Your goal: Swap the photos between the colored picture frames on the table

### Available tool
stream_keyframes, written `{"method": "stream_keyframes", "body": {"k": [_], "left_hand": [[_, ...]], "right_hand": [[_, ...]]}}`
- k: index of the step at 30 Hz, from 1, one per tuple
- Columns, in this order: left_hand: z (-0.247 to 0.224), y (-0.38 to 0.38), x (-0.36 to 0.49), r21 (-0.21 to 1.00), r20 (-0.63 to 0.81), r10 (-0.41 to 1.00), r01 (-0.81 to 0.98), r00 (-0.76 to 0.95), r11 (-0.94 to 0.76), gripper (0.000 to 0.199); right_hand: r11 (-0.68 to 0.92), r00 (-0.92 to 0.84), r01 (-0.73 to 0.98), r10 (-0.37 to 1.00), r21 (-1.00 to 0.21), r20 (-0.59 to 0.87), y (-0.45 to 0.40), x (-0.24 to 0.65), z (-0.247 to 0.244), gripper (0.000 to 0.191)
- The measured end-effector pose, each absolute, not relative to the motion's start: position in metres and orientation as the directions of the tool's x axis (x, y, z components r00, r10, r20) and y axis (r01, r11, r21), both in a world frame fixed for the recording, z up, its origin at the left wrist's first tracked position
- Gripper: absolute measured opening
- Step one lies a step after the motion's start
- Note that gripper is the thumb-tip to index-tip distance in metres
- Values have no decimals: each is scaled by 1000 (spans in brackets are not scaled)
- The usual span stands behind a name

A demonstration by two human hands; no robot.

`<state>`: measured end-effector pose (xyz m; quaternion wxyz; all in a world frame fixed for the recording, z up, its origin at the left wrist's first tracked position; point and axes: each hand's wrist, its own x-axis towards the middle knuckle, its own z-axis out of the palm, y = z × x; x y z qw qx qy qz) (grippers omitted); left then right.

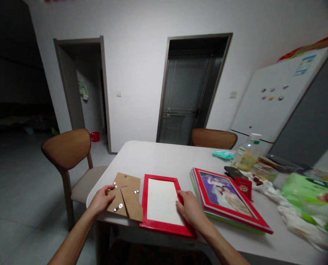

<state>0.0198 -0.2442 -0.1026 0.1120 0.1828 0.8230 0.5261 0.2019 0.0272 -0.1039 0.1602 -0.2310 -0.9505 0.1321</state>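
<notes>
A brown cardboard frame backing (128, 184) with small metal clips lies flat on the white table (158, 158), and my left hand (101, 200) grips its left edge. Its stand flap shows a diagonal split. To the right lies a red picture frame (164, 227) with a white sheet (161, 201) inside, face up. My right hand (190, 208) holds that frame's right side. Just beyond my right hand, a stack of framed pictures (222, 195) lies with a red-framed photo of two people on top.
Past the stack stand an oil bottle (247, 154), a red envelope (243, 187), a dark phone (234, 172), a white plastic bag (291, 217) and a green package (310, 197). Wooden chairs (67, 151) stand at the table's left and far side. A refrigerator (277, 92) stands behind.
</notes>
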Motion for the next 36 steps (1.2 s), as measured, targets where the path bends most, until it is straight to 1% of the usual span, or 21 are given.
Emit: {"method": "stream_keyframes", "body": {"k": [4,8,10,11,12,13,14,16,17,18,19,20,22,25,27,29,31,33,34,36], "left_hand": [[-107,-246,19,797,112,379,311,-919,518,32],[-105,-240,29,695,233,377,425,-896,580,37],[-103,-231,41,664,285,404,483,-869,571,37],[-101,-225,49,654,305,425,512,-852,558,36],[-100,-217,59,646,321,449,539,-834,540,36],[-100,-209,70,642,332,482,569,-810,514,36],[-99,-200,83,639,340,511,593,-789,490,36],[-97,-182,108,640,354,599,653,-718,405,40],[-95,-173,120,646,357,640,675,-680,357,42],[-94,-166,130,648,351,678,690,-646,323,44],[-92,-159,139,639,350,709,709,-612,297,46],[-90,-153,146,625,354,727,727,-588,284,47],[-85,-143,154,584,377,743,765,-553,274,46],[-79,-135,157,503,439,755,830,-487,243,44],[-75,-134,156,450,484,763,870,-429,203,45],[-70,-136,152,429,542,731,885,-414,183,47],[-66,-142,145,468,597,644,860,-478,204,48],[-63,-152,134,567,611,506,783,-608,256,47],[-63,-158,128,622,596,439,732,-673,278,46],[-67,-172,115,706,541,333,632,-772,318,43]], "right_hand": [[840,-834,449,516,-304,195,27,202,-104,41],[821,-815,474,546,-319,194,28,199,-105,44],[798,-794,481,572,-364,205,31,196,-106,47],[777,-779,480,591,-408,210,33,195,-106,49],[742,-763,469,613,-479,203,34,194,-105,50],[684,-750,444,637,-579,178,35,193,-105,52],[590,-739,405,661,-698,130,34,193,-103,54],[295,-738,280,675,-914,-8,31,195,-97,62],[126,-747,207,661,-970,-74,28,196,-93,66],[-22,-760,136,640,-990,-118,25,198,-89,71],[-134,-774,72,617,-988,-140,21,200,-84,75],[-211,-791,18,595,-977,-142,17,202,-79,78],[-278,-820,-48,560,-959,-121,12,205,-72,81],[-259,-836,-70,542,-963,-85,8,206,-67,82],[-217,-836,-63,545,-974,-67,9,205,-68,81],[-150,-824,-31,564,-988,-59,12,203,-71,78],[-39,-795,36,605,-999,-53,17,201,-75,75],[133,-764,141,644,-981,-23,24,199,-80,69],[233,-753,199,658,-952,4,28,198,-84,65],[424,-744,296,664,-856,72,35,197,-91,59]]}}
